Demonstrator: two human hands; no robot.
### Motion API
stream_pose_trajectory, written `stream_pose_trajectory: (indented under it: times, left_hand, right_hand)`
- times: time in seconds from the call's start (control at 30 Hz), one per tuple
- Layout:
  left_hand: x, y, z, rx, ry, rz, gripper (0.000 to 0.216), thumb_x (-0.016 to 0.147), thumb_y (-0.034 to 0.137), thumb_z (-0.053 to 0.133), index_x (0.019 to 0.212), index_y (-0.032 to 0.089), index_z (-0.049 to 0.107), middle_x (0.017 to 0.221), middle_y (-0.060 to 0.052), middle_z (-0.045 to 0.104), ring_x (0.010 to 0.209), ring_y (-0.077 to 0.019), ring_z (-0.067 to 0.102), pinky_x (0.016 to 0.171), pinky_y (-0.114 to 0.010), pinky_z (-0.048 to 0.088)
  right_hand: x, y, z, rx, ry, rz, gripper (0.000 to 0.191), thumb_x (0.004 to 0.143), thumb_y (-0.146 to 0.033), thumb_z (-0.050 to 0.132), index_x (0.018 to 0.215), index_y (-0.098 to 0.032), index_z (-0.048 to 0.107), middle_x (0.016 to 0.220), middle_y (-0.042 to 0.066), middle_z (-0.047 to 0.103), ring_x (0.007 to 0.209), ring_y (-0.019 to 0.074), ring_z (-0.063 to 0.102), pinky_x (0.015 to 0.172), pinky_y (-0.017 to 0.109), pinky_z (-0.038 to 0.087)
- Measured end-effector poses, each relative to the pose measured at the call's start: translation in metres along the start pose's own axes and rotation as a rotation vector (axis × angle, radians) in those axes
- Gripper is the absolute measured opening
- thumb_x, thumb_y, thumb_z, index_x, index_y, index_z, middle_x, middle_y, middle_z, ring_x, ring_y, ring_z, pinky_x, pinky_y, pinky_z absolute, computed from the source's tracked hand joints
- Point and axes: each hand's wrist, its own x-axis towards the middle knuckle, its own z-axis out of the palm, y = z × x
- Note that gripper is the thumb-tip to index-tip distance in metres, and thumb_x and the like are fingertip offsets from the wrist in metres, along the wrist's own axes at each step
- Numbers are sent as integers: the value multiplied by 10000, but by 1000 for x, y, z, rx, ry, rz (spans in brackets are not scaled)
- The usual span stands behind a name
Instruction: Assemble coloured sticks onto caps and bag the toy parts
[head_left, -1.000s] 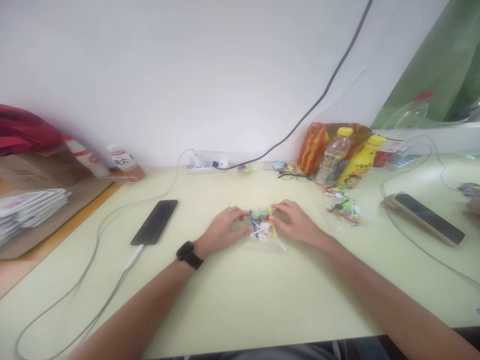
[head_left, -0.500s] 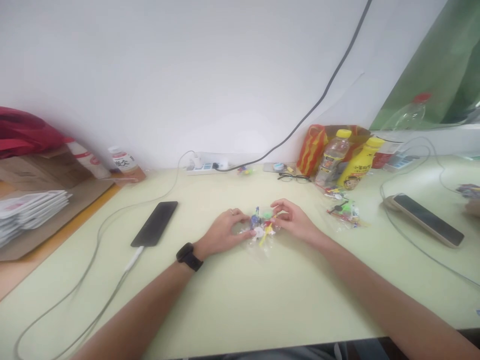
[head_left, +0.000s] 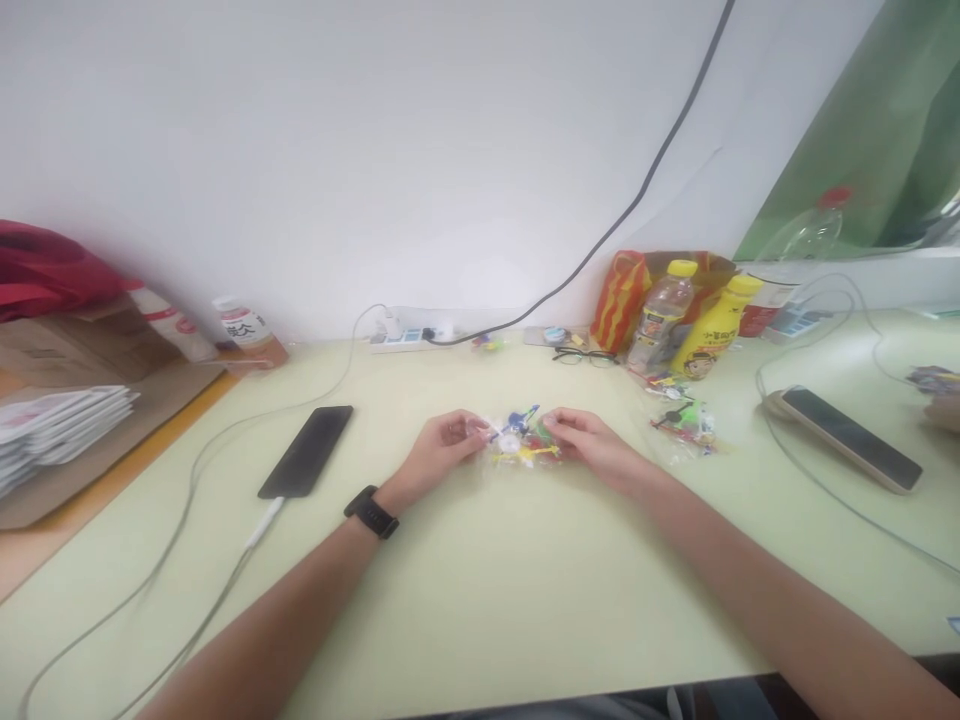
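Between my hands is a clear plastic bag (head_left: 517,440) with small blue, white, yellow, red and green plastic parts in it. My left hand (head_left: 444,443) pinches its left side between thumb and curled fingers. On the opposite side, my right hand (head_left: 589,440) grips the bag near the green part, thumb and fingertips together. The bag is just above or on the pale green table (head_left: 480,590); I cannot tell which. Similar bagged parts (head_left: 686,422) lie to the right of my right hand.
A black phone (head_left: 306,450) with a charging cable lies at left, another phone (head_left: 851,438) at right. Glasses (head_left: 585,356), a clear bottle (head_left: 661,315) and a yellow bottle (head_left: 716,325) are at the back. A power strip (head_left: 412,338) sits by the wall. Stacked white packets (head_left: 67,425) lie far left.
My fingers have closed on the bag's two sides, and the parts inside have shifted and turned. My left hand has moved slightly left.
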Motion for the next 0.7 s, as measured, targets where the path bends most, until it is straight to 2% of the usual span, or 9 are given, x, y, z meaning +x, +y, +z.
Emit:
stream_pose_trajectory:
  times: [0.07,0.2,0.33,0.43,0.5,0.6,0.7]
  left_hand:
    - [0,1,-1,-62,23,-19,364,812,424,815,1067,188,706,884,-20,689,759,-149,660,713,-281,529]
    - [0,4,-3,-210,73,-65,496,776,360,856,1204,210,657,1031,-43,711,949,-194,720,934,-363,550]
    - [2,4,-3,-336,117,-131,455,795,332,852,1184,200,658,1155,-91,728,1101,-223,707,1022,-379,523]
    - [3,3,-3,-366,96,-186,336,833,347,822,1102,187,702,1197,-108,731,1132,-217,692,1023,-354,520]
    - [2,3,-3,-356,66,-196,342,846,354,807,1128,187,711,1169,-102,734,1084,-206,697,992,-348,531]
    - [0,3,-4,-331,68,-171,484,818,333,827,1256,203,668,978,-44,712,913,-167,693,885,-332,553]
    - [-1,3,-4,-303,68,-160,504,798,337,841,1246,192,663,860,-5,646,808,-140,659,824,-312,545]
  right_hand:
    - [-1,-1,0,-13,8,-6,411,772,-595,788,851,-212,662,881,-2,628,819,158,585,751,276,500]
    - [0,-2,1,-17,29,-12,435,757,-614,790,853,-216,643,901,16,634,838,180,596,750,289,511]
    - [2,1,1,70,47,-20,426,748,-597,807,897,-228,655,883,30,640,841,196,613,785,327,533]
    - [2,3,1,149,49,-22,395,738,-550,831,851,-229,631,835,13,618,791,174,592,763,310,518]
    - [2,2,0,162,70,-36,392,726,-533,844,821,-223,624,825,6,610,764,159,572,734,290,498]
    - [2,-1,-3,123,113,-64,402,714,-542,848,840,-219,646,880,17,641,805,166,585,723,277,482]
    - [2,-3,-5,98,131,-67,414,713,-557,844,874,-220,664,895,21,650,836,176,597,708,271,480]
